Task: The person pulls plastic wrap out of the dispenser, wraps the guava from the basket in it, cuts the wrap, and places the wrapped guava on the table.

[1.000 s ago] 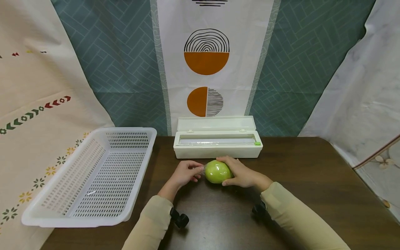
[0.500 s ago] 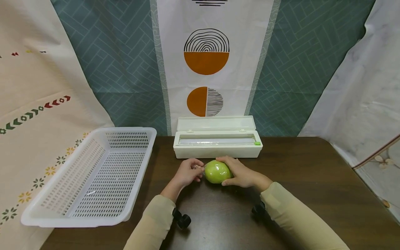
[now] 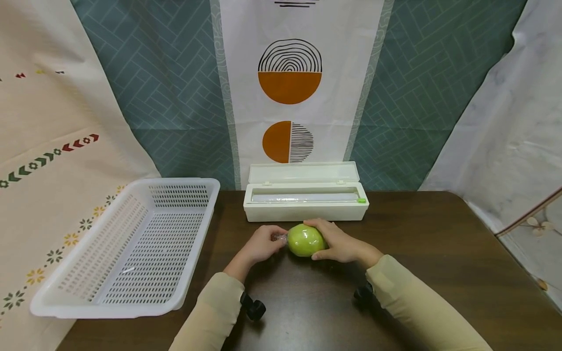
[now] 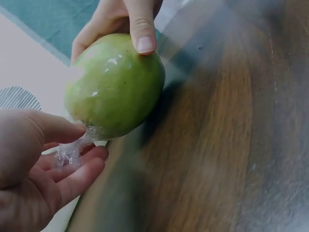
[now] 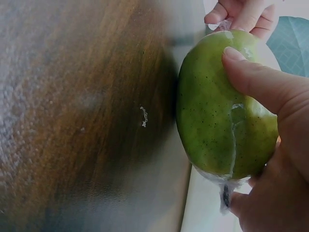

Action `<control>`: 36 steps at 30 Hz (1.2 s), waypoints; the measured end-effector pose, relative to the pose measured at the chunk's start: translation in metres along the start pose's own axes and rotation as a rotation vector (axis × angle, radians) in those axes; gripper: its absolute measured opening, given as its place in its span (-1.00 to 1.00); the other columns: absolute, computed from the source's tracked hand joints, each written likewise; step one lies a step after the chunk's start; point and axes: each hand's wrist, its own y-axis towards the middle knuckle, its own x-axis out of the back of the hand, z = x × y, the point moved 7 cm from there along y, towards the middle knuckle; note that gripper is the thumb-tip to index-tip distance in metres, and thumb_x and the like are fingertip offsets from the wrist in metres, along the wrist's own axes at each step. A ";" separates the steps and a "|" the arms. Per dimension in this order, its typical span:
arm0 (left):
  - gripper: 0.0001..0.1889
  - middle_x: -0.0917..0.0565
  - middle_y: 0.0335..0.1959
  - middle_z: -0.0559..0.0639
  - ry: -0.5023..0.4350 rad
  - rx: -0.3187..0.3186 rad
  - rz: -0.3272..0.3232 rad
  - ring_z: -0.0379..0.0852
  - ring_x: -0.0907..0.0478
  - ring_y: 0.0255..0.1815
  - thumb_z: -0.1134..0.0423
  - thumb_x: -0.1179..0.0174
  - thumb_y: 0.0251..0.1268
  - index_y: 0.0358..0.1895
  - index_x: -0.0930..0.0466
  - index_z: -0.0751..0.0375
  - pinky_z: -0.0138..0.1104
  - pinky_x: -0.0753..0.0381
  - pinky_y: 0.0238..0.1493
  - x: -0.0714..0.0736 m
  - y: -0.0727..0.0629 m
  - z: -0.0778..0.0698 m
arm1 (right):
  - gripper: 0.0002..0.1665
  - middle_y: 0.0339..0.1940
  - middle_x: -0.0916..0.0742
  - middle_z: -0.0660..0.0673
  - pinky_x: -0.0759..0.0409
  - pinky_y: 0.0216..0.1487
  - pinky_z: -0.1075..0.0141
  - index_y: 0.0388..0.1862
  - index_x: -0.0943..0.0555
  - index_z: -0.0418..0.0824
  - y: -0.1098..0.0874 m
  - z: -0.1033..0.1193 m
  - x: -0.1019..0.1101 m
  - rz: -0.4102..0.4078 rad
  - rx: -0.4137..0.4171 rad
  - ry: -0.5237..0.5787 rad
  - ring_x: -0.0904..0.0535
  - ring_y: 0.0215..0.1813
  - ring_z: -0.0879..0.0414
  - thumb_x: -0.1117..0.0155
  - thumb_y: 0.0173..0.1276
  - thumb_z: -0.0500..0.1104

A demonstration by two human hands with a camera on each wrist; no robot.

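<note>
A green mango (image 3: 303,240), wrapped in shiny cling film, lies across the middle of the dark table between both hands. My right hand (image 3: 341,244) grips it from the right, the thumb (image 5: 246,70) pressed on its near side. At the mango's left end the cling film (image 4: 70,152) gathers into a crumpled twist, which my left hand (image 3: 260,244) pinches between thumb and fingers. Another film tail (image 5: 225,195) sticks out at the opposite end, beside the right palm. In the right wrist view a lengthwise film seam runs along the skin.
Just behind the hands stands a white cling film dispenser box (image 3: 306,212), its lid (image 3: 304,172) raised and a film roll (image 3: 305,198) inside. To the left sits a white perforated plastic basket (image 3: 205,219) holding a small white scrap (image 3: 128,270). Fabric hangs behind the table.
The left hand's fingers have shifted slightly around the film twist, turning over and closing nearer to it. The right hand and the mango stay in place.
</note>
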 end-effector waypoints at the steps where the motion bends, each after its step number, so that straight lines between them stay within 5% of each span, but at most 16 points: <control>1: -0.76 -0.64 -0.43 0.12 -0.009 0.011 -0.009 -0.18 -0.50 -0.55 0.30 -0.14 0.29 -0.04 -0.63 0.30 -0.35 -0.53 -0.52 0.000 0.000 0.000 | -0.03 0.30 -0.38 -0.23 -0.18 0.25 -0.12 0.40 -0.13 -0.27 0.000 0.000 0.000 0.001 -0.001 0.001 -0.32 0.26 -0.10 -0.44 0.13 -0.08; 6: -0.82 -0.69 -0.30 0.12 -0.099 0.052 -0.067 -0.14 -0.62 -0.45 0.31 -0.20 0.25 -0.14 -0.65 0.32 -0.33 -0.63 -0.40 0.001 0.001 0.002 | -0.03 0.31 -0.37 -0.23 -0.19 0.25 -0.10 0.41 -0.13 -0.26 -0.001 0.000 0.001 0.002 -0.006 -0.001 -0.32 0.26 -0.10 -0.43 0.13 -0.06; 12: -0.84 -0.70 -0.38 0.17 -0.219 0.081 -0.089 -0.16 -0.64 -0.44 0.38 -0.22 0.22 -0.20 -0.67 0.40 -0.29 -0.68 -0.38 -0.001 0.002 0.006 | -0.04 0.31 -0.37 -0.22 -0.19 0.25 -0.10 0.40 -0.13 -0.24 -0.001 0.000 0.000 0.001 -0.007 0.003 -0.31 0.26 -0.10 -0.44 0.13 -0.08; 23: -0.93 -0.61 -0.57 0.10 -0.211 0.082 -0.182 -0.20 -0.54 -0.60 0.46 -0.15 0.21 -0.34 -0.62 0.40 -0.31 -0.65 -0.52 -0.003 0.005 0.003 | -0.03 0.32 -0.37 -0.21 -0.18 0.27 -0.11 0.41 -0.13 -0.21 -0.001 -0.001 0.000 -0.002 -0.035 0.023 -0.31 0.27 -0.10 -0.44 0.13 -0.07; 29: -0.88 -0.63 -0.51 0.11 -0.237 0.111 -0.151 -0.16 -0.56 -0.55 0.36 -0.16 0.28 -0.21 -0.61 0.36 -0.31 -0.64 -0.53 -0.002 0.002 0.006 | -0.02 0.33 -0.35 -0.21 -0.20 0.27 -0.10 0.42 -0.12 -0.19 -0.001 -0.003 0.000 -0.005 -0.042 0.017 -0.30 0.28 -0.09 -0.44 0.13 -0.08; 36: -0.71 -0.65 -0.18 0.25 -0.366 0.175 -0.088 -0.07 -0.68 -0.36 0.38 -0.08 0.31 0.04 -0.54 0.46 -0.26 -0.69 -0.39 0.006 -0.004 0.015 | -0.02 0.33 -0.36 -0.21 -0.20 0.27 -0.12 0.42 -0.12 -0.22 -0.001 -0.001 0.000 -0.005 -0.033 0.022 -0.30 0.28 -0.10 -0.44 0.13 -0.08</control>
